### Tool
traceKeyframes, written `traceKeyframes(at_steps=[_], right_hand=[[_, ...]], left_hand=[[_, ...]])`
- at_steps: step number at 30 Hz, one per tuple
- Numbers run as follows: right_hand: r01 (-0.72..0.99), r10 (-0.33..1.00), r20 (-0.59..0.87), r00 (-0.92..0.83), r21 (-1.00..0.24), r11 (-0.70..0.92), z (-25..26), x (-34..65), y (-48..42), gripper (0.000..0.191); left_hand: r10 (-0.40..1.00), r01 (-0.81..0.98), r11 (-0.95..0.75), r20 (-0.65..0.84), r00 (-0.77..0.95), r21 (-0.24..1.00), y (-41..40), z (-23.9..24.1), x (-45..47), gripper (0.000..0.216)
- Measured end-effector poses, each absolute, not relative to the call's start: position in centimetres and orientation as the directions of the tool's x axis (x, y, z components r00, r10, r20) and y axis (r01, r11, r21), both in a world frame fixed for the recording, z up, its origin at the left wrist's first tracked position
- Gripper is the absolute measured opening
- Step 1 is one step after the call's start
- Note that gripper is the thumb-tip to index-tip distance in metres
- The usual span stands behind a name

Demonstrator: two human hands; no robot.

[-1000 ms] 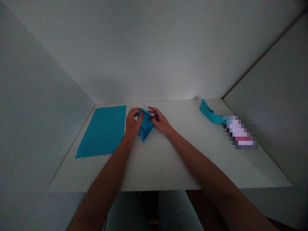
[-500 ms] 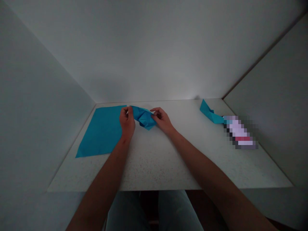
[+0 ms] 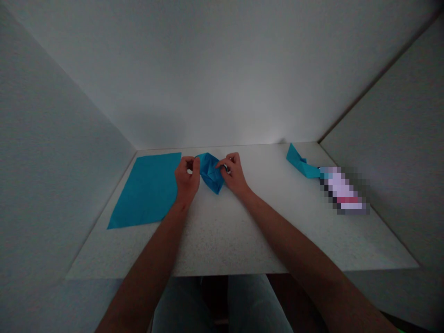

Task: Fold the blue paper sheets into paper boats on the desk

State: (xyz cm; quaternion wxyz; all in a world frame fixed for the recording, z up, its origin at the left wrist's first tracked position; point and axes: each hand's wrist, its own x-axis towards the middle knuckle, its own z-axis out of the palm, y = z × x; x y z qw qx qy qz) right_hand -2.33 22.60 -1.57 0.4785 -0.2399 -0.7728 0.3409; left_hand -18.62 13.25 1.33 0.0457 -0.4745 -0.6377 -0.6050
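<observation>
Clearly, over the white speckled table (image 3: 229, 236), the left hand (image 3: 188, 179) pinches the folded blue angular paper shape (image 3: 210, 175) with closed fingertips; the right hand (image 3: 236, 175), half curled, touches it, grip unclear. Light pressure should protect creases.

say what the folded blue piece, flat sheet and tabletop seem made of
Folded blue piece: likely matte paper, given its creases and angular facets. Flat sheet: probably similar paper, thin and dull. Tabletop: pale, speckled-looking, perhaps laminate or stone; unclear.
</observation>
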Motion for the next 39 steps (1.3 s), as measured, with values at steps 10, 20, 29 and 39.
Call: traceKeyframes(at_steps=[10,20,29,39], right_hand=[[0.111,0.746,0.555,-0.369,-0.771,0.628,-2.4,-2.6,23.1,0.025],[-0.097,0.817,0.465,-0.340,-0.882,0.461,-1.4,-2.4,23.1,0.030],[-0.215,0.915,0.321,-0.246,-0.938,0.271,-2.0,-2.5,24.1,0.037],[-0.254,0.948,0.271,-0.167,-0.941,0.225,-2.5,-2.6,24.5,0.038]], left_hand=[[0.741,0.581,-0.392,0.619,-0.260,0.713,12.8,1.7,-16.7,0.028],[0.629,0.557,-0.186,0.534,-0.565,0.809,13.6,0.7,-18.3,0.036],[0.436,0.477,-0.089,0.465,-0.770,0.874,14.4,-0.7,-21.8,0.060],[0.228,0.271,-0.039,0.272,-0.935,0.962,14.3,-1.3,-25.7,0.042]])
